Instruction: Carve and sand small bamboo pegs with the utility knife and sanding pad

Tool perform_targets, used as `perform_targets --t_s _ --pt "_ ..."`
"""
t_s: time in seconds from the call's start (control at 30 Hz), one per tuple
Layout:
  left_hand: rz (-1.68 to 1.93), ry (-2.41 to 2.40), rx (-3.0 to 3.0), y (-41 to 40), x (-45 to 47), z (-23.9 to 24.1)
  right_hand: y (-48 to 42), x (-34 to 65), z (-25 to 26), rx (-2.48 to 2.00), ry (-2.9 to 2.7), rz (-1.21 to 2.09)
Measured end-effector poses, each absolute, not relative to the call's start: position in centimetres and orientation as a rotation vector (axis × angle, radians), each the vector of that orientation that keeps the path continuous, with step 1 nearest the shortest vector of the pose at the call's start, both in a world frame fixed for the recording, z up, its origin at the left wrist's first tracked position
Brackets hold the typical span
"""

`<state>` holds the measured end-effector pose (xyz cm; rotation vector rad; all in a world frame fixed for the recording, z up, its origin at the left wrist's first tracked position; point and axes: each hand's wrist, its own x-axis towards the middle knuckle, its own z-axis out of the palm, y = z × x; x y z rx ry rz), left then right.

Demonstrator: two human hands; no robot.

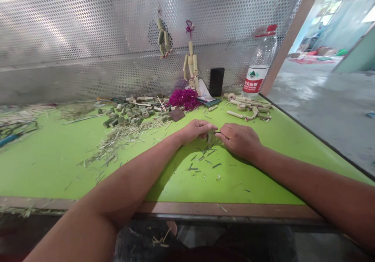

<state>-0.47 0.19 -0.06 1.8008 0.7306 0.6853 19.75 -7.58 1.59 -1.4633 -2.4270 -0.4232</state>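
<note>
My left hand (195, 131) and my right hand (238, 139) meet over the middle of the green table (52, 164). Both are closed around a short pale bamboo piece (210, 136) held between them. A thin dark sliver or blade tip shows at my right fingertips, too small to name. Green shavings (205, 160) lie scattered on the table just below the hands.
Cut bamboo segments (129, 115) and a heap of slivers (117, 141) lie to the left. Behind are purple tassel thread (184, 98), a jointed bamboo figure (191, 65) hanging on the perforated metal wall, a black phone (216, 81), a water bottle (259, 66) and more bamboo parts (249, 107). Blue-handled tools (11, 131) lie far left.
</note>
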Motion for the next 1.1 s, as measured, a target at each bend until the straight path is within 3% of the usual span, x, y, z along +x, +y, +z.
perform_targets --t_s 0.57,1.1 --pt "0.665 0.690 1.774 0.7 -0.4 -0.2 -7.0 19.6 0.9 -1.357 -2.422 -0.552" --pt "0.670 0.631 1.739 0.1 -0.1 0.5 -7.0 18.7 1.0 -1.353 -2.718 -0.453"
